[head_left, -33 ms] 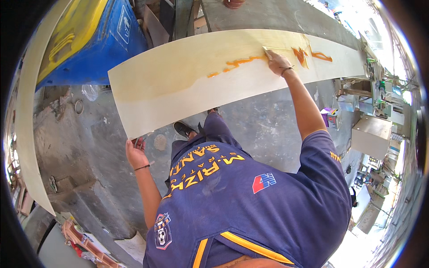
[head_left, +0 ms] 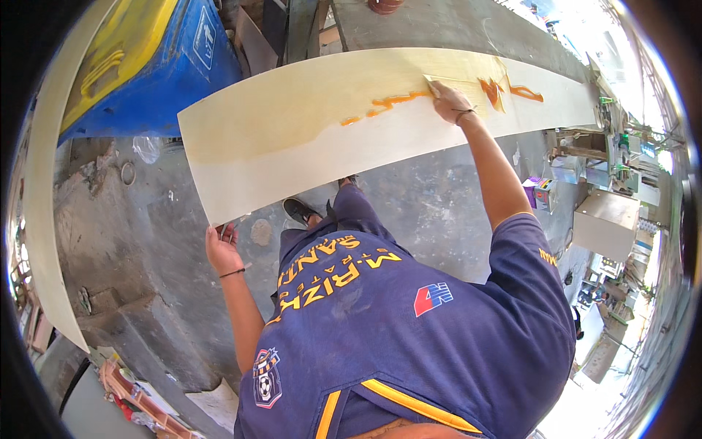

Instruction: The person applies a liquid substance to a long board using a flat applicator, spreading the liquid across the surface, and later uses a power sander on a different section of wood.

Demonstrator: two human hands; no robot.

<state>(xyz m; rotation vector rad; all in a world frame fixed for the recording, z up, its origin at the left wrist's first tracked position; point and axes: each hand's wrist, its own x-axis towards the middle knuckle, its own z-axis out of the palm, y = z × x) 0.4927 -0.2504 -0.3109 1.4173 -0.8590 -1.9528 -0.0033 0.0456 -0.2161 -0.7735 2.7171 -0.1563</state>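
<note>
A long pale board [head_left: 256, 164] stretches across in front of me, its far half coated with a yellowish film. Thick amber glue [head_left: 387, 104] lies on it in a broken line, with more blobs farther right. My right hand [head_left: 452, 104] is closed on a thin, pale flat spreader [head_left: 439, 82] pressed to the board just right of that line. The fingers partly cover the spreader. At the board's near left corner, my left hand [head_left: 224, 250] pinches the edge, its curled fingers below the corner.
A blue bin [head_left: 197, 80] with a yellow lid [head_left: 121, 55] stands at the far left. Another long pale strip [head_left: 55, 241] runs along the left. Beyond the board is a grey tabletop [head_left: 439, 29]. Boxes, including a beige one [head_left: 605, 225], stand to the right.
My right hand has slid slightly left with the spreader along the board. My left hand stays at the corner.
</note>
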